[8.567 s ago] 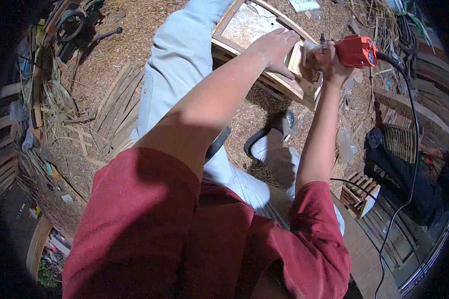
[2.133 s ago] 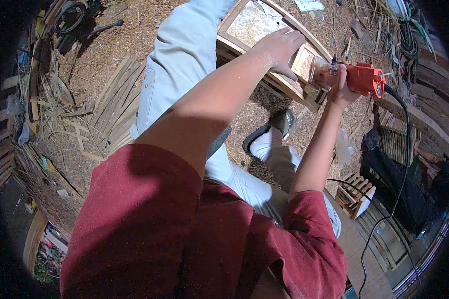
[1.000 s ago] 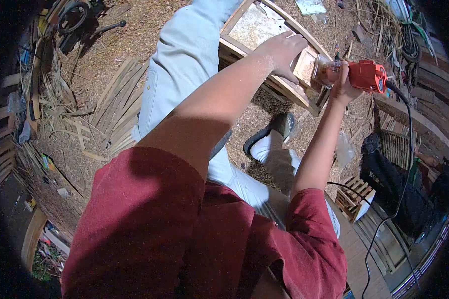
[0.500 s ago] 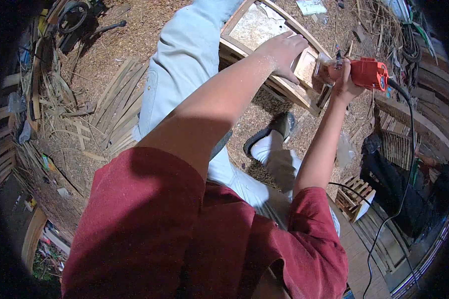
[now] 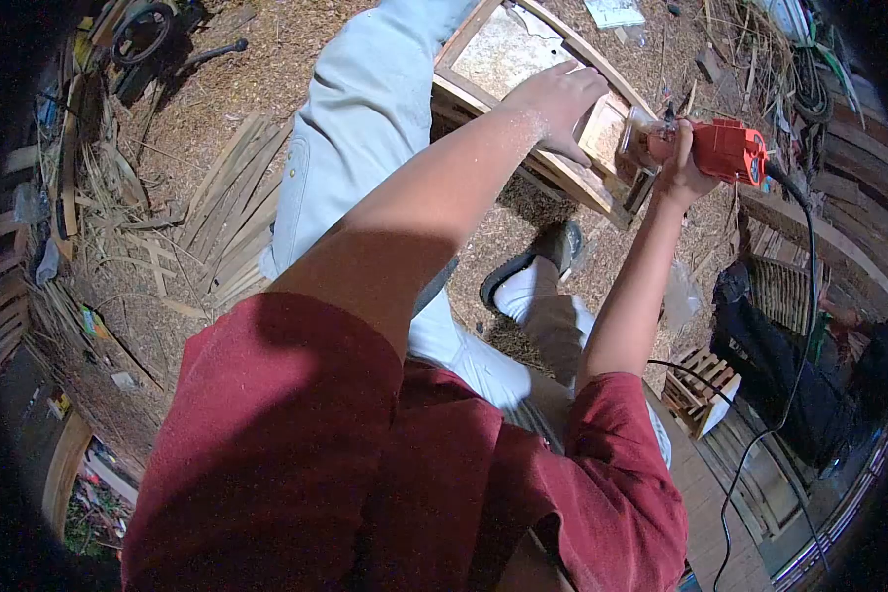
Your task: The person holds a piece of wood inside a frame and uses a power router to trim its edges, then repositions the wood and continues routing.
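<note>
My right hand [image 5: 683, 170] is wrapped around an orange trim router [image 5: 728, 150] with a clear base [image 5: 641, 138] and a black cord. The router lies on its side in view, its base against the right end of a wooden frame [image 5: 617, 79]. My left hand [image 5: 560, 104] grips the frame nearby, fingers bent over the wood on the far side and thumb toward the near side. A pale, dusty panel [image 5: 503, 51] fills the frame's left part, and a smaller framed section [image 5: 604, 126] shows beside my left hand. The router's bit is hidden.
Sawdust and shavings cover the ground [image 5: 237, 74]. Thin wood strips [image 5: 232, 212] are piled at left. The black cord [image 5: 804, 365] runs down the right side, past a dark cloth [image 5: 779, 365] and a small slatted wooden piece [image 5: 701, 393]. My sandalled foot [image 5: 528, 281] is below the frame.
The router and my right hand have shifted very slightly left and down along the frame's end. My left hand stays in place on the wood.
</note>
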`<state>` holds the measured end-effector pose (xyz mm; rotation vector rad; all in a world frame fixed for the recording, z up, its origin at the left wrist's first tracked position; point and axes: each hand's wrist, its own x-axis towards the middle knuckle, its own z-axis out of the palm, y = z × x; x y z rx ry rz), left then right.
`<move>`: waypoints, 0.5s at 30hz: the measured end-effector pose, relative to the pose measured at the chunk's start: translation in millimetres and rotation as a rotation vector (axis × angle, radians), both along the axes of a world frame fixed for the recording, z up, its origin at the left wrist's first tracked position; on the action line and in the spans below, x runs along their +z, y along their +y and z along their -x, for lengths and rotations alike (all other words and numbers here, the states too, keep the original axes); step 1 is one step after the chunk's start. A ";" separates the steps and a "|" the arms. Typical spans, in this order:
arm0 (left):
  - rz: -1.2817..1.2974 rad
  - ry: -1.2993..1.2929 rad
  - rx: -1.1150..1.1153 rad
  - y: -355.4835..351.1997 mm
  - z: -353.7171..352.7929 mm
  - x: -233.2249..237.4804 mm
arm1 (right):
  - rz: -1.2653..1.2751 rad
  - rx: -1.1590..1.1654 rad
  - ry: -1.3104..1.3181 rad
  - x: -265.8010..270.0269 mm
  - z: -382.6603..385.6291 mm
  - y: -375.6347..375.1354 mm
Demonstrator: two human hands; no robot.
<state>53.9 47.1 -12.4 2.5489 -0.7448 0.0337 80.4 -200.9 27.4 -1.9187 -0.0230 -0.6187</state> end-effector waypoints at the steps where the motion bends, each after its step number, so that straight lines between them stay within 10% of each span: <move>1: -0.007 0.004 -0.002 -0.1 0.4 0.4 | -0.043 0.016 -0.021 0.2 1.0 1.5; 15: 0.069 -0.014 -0.002 0.8 0.9 -1.0 | 0.114 -0.028 0.041 -2.4 10.7 -2.2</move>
